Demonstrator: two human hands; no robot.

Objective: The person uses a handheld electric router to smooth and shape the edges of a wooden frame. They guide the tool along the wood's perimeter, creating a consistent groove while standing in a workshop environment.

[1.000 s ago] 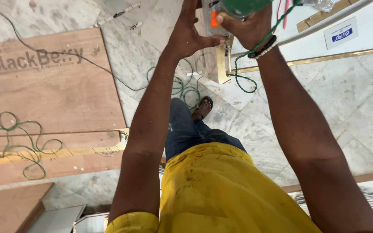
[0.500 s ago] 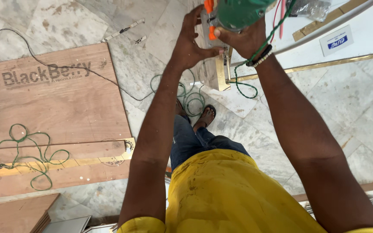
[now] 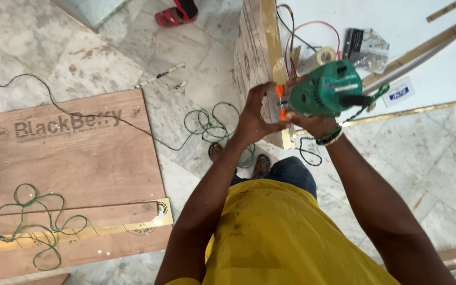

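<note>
While the right hand (image 3: 312,122) wraps around the body of a green power tool (image 3: 325,95), the left hand (image 3: 254,116) presses open-fingered against the tool's orange-trimmed base at the edge of an upright plywood panel (image 3: 252,63); left is not clenched on anything, just bracing. Tool sits at about 1 o'clock from the person's yellow shirt (image 3: 281,237), touching the panel's gold-taped edge.

Risks (judgement): left fingers lie right beside the working end, so a slip or kickback could catch them. A green cord (image 3: 212,124) loops on the marble floor near the sandalled feet, so a snag or trip could jerk the tool. The bracelets on the right wrist could catch too.

Packages and labels: crinkled clear packet (image 3: 368,45) with dark contents at 1 o'clock on the white surface; small white rectangular sticker (image 3: 398,92) with blue print at 2 o'clock; roll of pale tape (image 3: 320,57) just above the tool. Big plywood sheet (image 3: 69,153) at 9 o'clock carries dark stamped lettering.
</note>
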